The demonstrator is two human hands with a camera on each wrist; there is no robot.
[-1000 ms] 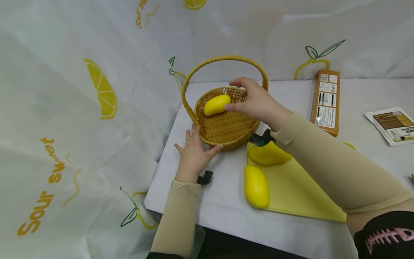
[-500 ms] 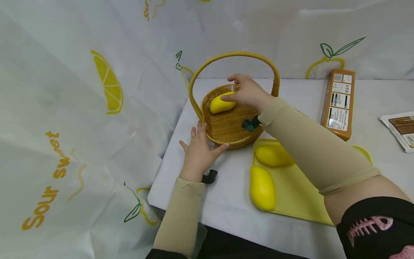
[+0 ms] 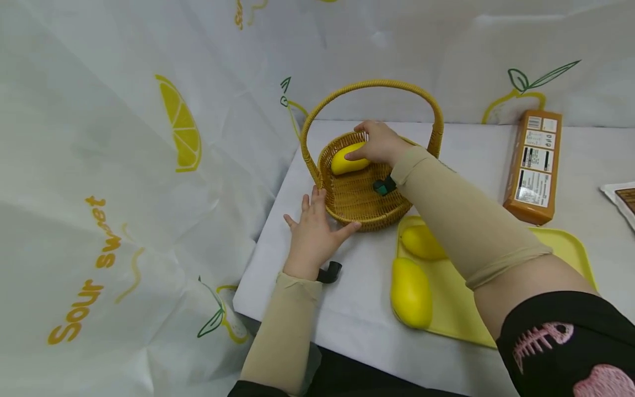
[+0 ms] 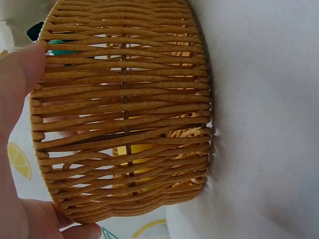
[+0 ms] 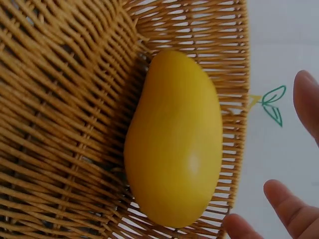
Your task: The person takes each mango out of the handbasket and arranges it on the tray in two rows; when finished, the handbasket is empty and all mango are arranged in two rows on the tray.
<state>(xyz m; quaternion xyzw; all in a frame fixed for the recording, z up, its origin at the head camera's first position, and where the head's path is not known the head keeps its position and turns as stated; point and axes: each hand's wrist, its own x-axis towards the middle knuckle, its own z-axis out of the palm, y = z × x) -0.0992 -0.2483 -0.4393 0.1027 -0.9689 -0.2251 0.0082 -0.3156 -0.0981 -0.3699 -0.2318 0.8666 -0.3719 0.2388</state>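
In the head view, a yellow mango (image 3: 347, 161) lies inside a woven wicker basket (image 3: 373, 223) with a tall arched handle. My right hand (image 3: 383, 144) hovers over the basket beside this mango, thumb and fingers spread. In the right wrist view, a gap separates the fingers (image 5: 289, 204) from the mango (image 5: 174, 144), and nothing is held. My left hand (image 3: 316, 237) rests spread against the basket's near left side. The left wrist view has the thumb (image 4: 25, 69) and fingertips touching the basket's rim, with the wicker wall (image 4: 124, 109) between them.
Two more mangoes, one at the corner (image 3: 412, 293) and one behind it (image 3: 421, 242), lie on a yellow tray (image 3: 461, 309) right of the basket. A brown carton (image 3: 534, 165) and a flat packet (image 3: 624, 196) lie farther right. A white printed sheet hangs behind.
The head view has turned, so everything sits farther right in it. My right hand has reached farther into the basket, closer to the mango. The left hand has stayed at the basket's side.
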